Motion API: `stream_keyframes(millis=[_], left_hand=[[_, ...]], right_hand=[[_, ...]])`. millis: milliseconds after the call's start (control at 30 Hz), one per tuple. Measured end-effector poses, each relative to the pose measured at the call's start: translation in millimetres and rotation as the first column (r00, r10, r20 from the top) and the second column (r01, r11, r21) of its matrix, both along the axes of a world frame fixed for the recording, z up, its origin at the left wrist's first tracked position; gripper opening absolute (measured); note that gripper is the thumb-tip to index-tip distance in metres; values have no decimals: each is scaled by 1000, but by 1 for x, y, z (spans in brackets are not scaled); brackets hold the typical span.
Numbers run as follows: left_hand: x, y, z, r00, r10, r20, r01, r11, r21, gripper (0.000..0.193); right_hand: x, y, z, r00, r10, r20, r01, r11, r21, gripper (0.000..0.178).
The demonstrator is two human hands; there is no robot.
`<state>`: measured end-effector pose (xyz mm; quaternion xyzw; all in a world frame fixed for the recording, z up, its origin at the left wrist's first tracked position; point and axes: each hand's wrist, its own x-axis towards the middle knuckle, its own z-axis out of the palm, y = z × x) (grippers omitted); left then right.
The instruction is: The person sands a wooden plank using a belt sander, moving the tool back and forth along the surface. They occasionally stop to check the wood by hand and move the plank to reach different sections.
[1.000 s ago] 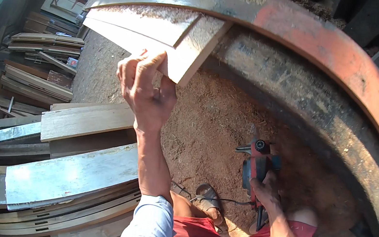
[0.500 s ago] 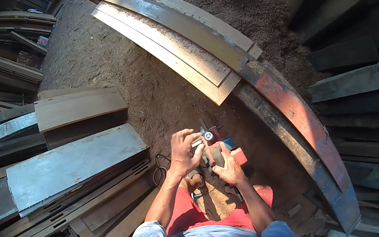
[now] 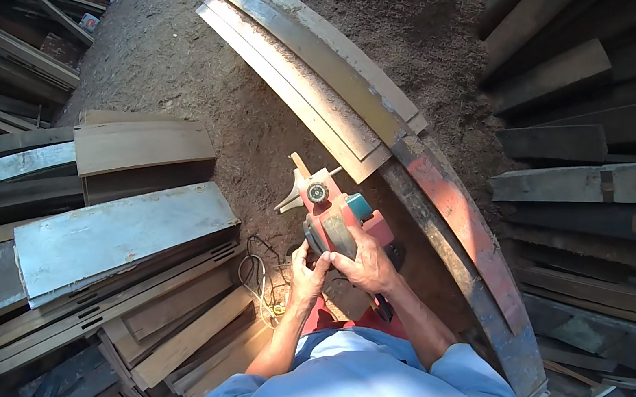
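A red electric planer with a teal motor part, a round dial knob and a light guide bracket is held in front of my body. My right hand wraps over its right rear side, thumb pointing inward. At the rear left edge, my left hand presses curled fingers against the planer, the two thumbs nearly meeting. The planer's underside is hidden. Just beyond it lies a pale wooden panel, strewn with shavings, along a long, worn bench beam.
A white-topped board lies on a stack of planks at left, with a brown board behind it. Cords loop on the ground near my left arm. Several planks lean at right. Shavings cover the ground beyond the bench.
The planer has come up and turned, now showing larger and more fully. My left hand has moved from beside the front knob to its rear edge. The whole view has shifted.
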<state>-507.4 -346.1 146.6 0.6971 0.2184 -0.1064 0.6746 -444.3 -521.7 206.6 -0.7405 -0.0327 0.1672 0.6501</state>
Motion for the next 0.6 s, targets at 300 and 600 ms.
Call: stream_keyframes(millis=[300,600], left_hand=[[44,-93,-10,995,50,90,-76,946,315,58],[47,-103,-44,994,17,108,-61,908,415,78]], right_hand=[[54,-71,-12,977,183,-109,-201,960,-193,54],[65,-79,-14,964,155,-218,-196,964,-182,48]])
